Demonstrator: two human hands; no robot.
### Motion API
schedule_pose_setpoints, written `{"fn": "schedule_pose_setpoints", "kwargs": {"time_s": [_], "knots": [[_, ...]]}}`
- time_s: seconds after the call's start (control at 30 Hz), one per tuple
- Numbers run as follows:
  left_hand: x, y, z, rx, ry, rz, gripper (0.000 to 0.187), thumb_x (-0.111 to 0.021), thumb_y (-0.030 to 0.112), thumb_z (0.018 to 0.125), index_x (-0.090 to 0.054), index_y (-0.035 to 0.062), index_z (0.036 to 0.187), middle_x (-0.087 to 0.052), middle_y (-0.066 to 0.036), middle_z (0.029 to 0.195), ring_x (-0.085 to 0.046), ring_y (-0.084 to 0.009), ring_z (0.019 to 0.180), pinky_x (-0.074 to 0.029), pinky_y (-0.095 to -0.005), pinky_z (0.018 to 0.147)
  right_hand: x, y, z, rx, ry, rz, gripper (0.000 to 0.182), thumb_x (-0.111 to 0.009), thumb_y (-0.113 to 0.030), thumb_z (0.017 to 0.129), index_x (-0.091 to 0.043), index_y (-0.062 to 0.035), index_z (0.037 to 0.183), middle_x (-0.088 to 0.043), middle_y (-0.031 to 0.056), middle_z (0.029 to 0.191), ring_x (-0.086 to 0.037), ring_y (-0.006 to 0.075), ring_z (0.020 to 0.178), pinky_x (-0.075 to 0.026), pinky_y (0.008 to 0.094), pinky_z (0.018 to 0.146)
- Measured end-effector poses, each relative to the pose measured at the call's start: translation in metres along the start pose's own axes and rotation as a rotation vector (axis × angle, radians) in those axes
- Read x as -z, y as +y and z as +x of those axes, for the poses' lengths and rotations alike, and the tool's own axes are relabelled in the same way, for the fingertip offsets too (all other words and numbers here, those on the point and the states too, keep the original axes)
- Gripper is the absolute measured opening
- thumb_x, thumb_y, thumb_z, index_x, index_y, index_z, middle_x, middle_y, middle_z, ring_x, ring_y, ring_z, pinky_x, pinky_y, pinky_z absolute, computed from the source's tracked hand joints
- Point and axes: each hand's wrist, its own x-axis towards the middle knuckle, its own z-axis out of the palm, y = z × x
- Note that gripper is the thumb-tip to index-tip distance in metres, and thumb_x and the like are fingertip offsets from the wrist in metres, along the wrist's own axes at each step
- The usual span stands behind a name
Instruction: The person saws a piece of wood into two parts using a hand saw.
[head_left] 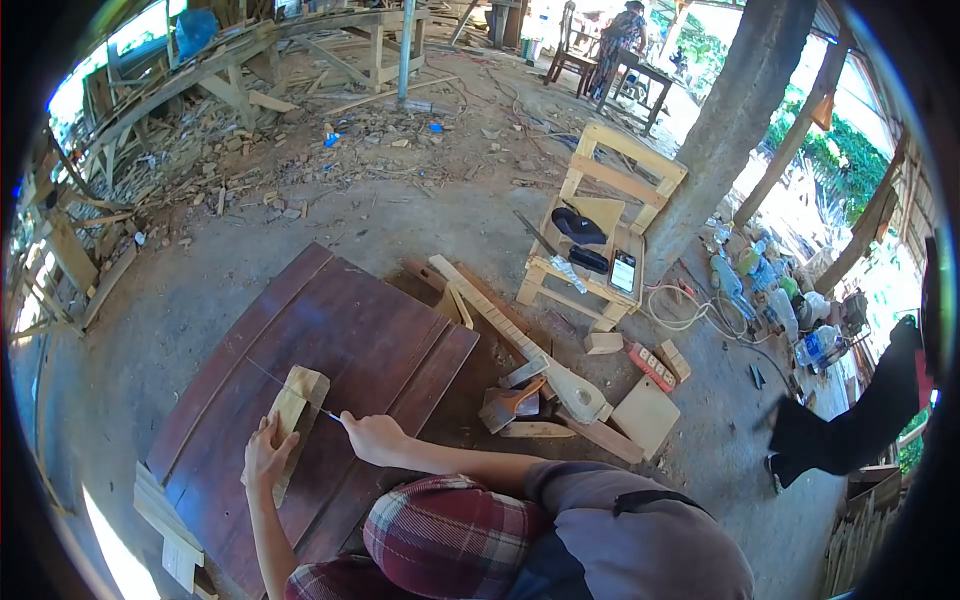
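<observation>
On a dark reddish-brown wooden panel [345, 320] lies a pale wood block [308, 384]. My left hand [268, 455] is wrapped round the block's left side, fingers on its upper part. Right of the block, my right hand [375, 438] is closed round the handle end of a thin tool [328, 413], its grip mostly hidden. A thin light line, perhaps the tool's blade, runs from the block toward the upper left over the panel. The block's lower end lies beside my left wrist.
Right of the panel lie a long wood piece [490, 312], a brush-like tool [522, 397] and a red power strip [651, 367]. A small wooden chair [620, 185] holds a phone [623, 270]. A person in dark trousers [845, 430] stands at the right; another person [622, 45] is far back.
</observation>
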Motion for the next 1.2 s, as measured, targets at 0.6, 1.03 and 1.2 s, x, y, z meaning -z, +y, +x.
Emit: {"fn": "schedule_pose_setpoints", "kwargs": {"time_s": [0.6, 1.03, 1.2], "knots": [[0.005, 0.006, 0.001, 0.017, -0.003, -0.048, 0.073, -0.064, 0.046, 0.078, -0.049, 0.0063, 0.138, -0.048, -0.029, 0.135, -0.051, -0.0395, 0.122, -0.04, -0.0409, 0.102, 0.027, 0.038, -0.087, -0.091, -0.119, 0.032, 0.021, -0.047, -0.015, 0.089, -0.042, -0.0003, 0.104, -0.061, 0.0197, 0.059, -0.062, 0.0399, 0.054, -0.047, 0.0519, 0.048], [0.008, 0.001, 0.003, -0.015, 0.004, 0.009, 0.073, -0.064, 0.052, 0.078, -0.053, 0.0051, 0.133, -0.059, -0.025, 0.12, -0.061, -0.0383, 0.104, -0.045, -0.0418, 0.091, 0.01, -0.002, -0.017, -0.091, -0.075, 0.035, 0.021, -0.045, -0.011, 0.088, -0.041, 0.0008, 0.104, -0.063, 0.0215, 0.062, -0.064, 0.0394, 0.056, -0.049, 0.0523, 0.049], [0.017, 0.004, 0.005, 0.066, -0.038, -0.116, 0.072, -0.064, 0.051, 0.078, -0.054, 0.0029, 0.131, -0.065, -0.02, 0.101, -0.065, -0.0344, 0.091, -0.045, -0.0408, 0.079, 0.032, 0.019, -0.082, -0.127, -0.107, 0.033, 0.018, -0.045, -0.019, 0.094, -0.042, -0.0033, 0.102, -0.061, 0.0208, 0.059, -0.063, 0.0404, 0.054, -0.047, 0.0536, 0.047]]}}
